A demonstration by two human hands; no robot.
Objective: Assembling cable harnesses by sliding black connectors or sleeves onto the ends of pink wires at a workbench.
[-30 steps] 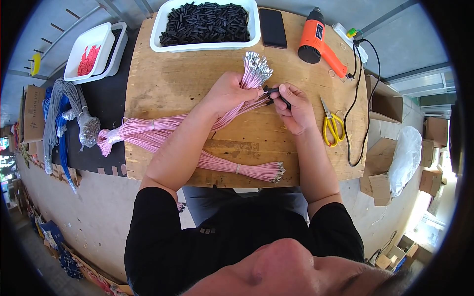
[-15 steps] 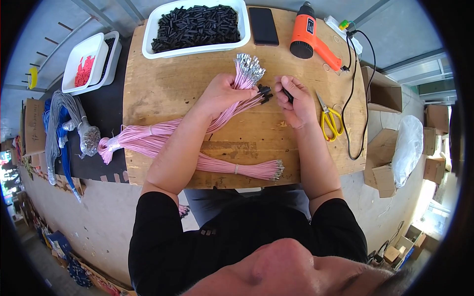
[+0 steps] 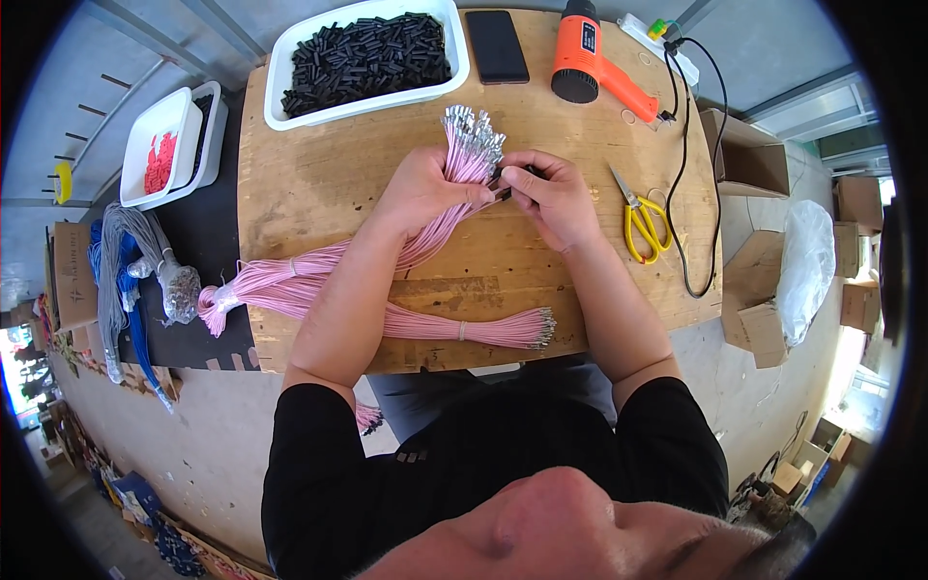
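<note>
My left hand [image 3: 425,193] is closed round a thick bundle of pink wires [image 3: 440,234], just below its silvery metal terminals [image 3: 474,133]. My right hand [image 3: 553,201] is closed on a short black tube [image 3: 535,171], with thumb and forefinger meeting the wires beside my left thumb. Fingers hide most of the black pieces at that spot, so I cannot tell how they sit on the wires. The bundle runs back under my left forearm to a wrapped end [image 3: 222,298]. Nearer me lies a second tied bundle of pink wires [image 3: 464,327] with bare terminals.
A white tray [image 3: 274,108] of black tubes, a phone [image 3: 497,46] and an orange heat gun [image 3: 580,58] stand along the far side. Yellow-handled scissors [image 3: 642,224] and a black cable [image 3: 719,145] lie at right. Grey wires [image 3: 145,237] and a tray of red pieces [image 3: 155,106] are at left.
My right hand has moved left, from apart to touching the wires by my left thumb. My left hand keeps its grip on the bundle. The whole view has shifted slightly.
</note>
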